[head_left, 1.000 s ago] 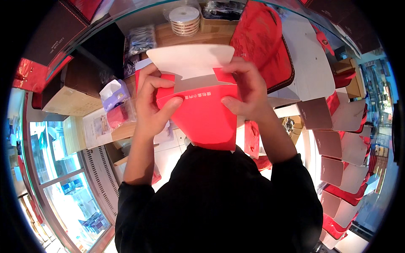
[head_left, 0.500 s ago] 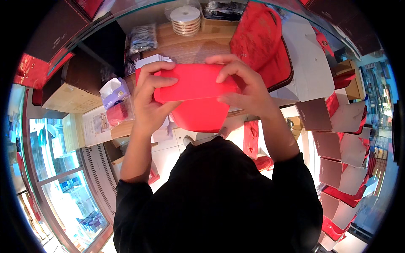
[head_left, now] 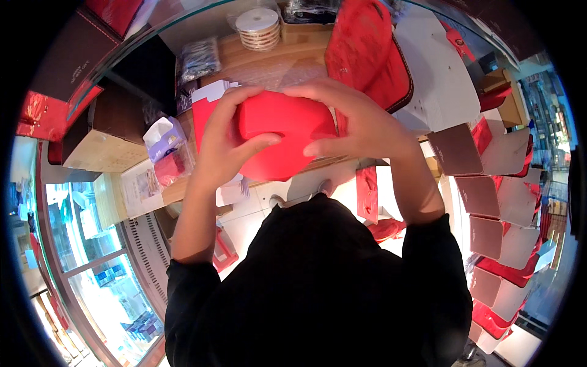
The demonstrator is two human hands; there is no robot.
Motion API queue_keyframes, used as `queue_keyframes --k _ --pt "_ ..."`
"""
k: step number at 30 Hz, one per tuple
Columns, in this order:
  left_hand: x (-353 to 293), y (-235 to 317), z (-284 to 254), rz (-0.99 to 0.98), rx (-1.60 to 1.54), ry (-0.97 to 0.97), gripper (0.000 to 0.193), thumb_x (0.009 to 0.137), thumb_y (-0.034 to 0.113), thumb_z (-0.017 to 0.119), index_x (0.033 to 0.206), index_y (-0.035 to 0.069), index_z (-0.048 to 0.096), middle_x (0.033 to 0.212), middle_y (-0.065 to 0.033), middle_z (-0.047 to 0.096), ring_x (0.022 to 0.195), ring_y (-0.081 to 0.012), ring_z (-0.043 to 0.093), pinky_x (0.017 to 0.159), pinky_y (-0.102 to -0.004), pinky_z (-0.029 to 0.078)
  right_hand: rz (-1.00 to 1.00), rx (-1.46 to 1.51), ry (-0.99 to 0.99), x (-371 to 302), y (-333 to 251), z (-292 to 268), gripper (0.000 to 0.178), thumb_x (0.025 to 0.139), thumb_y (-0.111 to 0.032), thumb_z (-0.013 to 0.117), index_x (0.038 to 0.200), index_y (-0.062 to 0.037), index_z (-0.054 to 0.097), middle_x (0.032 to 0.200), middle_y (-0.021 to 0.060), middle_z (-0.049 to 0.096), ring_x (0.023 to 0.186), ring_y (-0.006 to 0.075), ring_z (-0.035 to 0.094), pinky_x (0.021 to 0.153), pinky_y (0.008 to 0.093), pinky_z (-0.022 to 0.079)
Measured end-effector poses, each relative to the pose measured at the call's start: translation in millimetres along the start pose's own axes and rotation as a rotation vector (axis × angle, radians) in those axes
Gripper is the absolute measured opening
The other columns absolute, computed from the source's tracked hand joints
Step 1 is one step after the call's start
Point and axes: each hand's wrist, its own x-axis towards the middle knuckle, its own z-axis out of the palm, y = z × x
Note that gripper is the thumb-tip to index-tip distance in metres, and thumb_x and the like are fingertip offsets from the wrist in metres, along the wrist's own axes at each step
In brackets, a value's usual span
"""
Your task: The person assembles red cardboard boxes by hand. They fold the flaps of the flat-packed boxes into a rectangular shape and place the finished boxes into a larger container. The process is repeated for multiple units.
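Observation:
Both my hands grip a bright red card box (head_left: 284, 119) with a rounded lower part, held up at the near edge of the wooden desk. My left hand (head_left: 223, 144) wraps its left side, thumb on the near face and fingers over the top. On the right side, my right hand (head_left: 361, 125) does the same, its thumb pointing inward at the face. Behind my left hand, a red sheet or box (head_left: 202, 116) with white card pieces (head_left: 214, 90) on it is partly covered.
Stacked ribbon spools (head_left: 258, 27) stand at the back of the desk (head_left: 238, 58), near plastic-wrapped packets (head_left: 200, 58). Red bags (head_left: 367, 55) lie at right. A purple tissue pack (head_left: 164, 137) and a cardboard box (head_left: 101, 144) sit at left. Brown-and-red boxes (head_left: 455, 156) line the right side.
The red box has tilted, its straight crosswise edge no longer showing. My right hand has turned inward across it, and both thumbs now press on the near face.

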Motion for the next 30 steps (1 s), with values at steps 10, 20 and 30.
queue_keyframes --k 10,20,30 --pt "5.7 -1.2 2.7 0.024 0.340 0.049 0.071 0.082 0.044 0.063 0.132 -0.002 0.041 0.125 -0.0213 0.051 0.114 -0.0325 0.052 0.095 -0.0380 0.041 0.213 0.475 0.158 1.5 8.9 13.2 0.055 0.091 -0.020 0.055 0.139 -0.0027 0.035 0.131 0.0114 0.046 0.116 0.0180 0.047 0.097 0.0315 0.038" --pt "1.9 -1.4 -11.6 -0.038 0.318 0.003 0.059 0.083 0.044 0.062 0.123 0.002 0.052 0.104 -0.0198 0.063 0.098 -0.0337 0.062 0.087 -0.0381 0.045 0.365 0.574 0.181 4.4 -2.0 -1.1 0.053 0.095 -0.031 0.050 0.138 -0.0031 0.036 0.117 0.0083 0.055 0.105 0.0122 0.052 0.089 0.0256 0.042" --pt "10.1 -0.1 -20.2 -0.167 0.237 -0.086 0.054 0.085 0.041 0.060 0.117 -0.002 0.054 0.097 -0.0195 0.065 0.092 -0.0326 0.064 0.083 -0.0375 0.047 0.115 0.075 0.223 6.8 20.2 25.6 0.056 0.096 -0.033 0.044 0.144 -0.0090 0.026 0.113 0.0235 0.055 0.101 0.0343 0.058 0.087 0.0370 0.044"
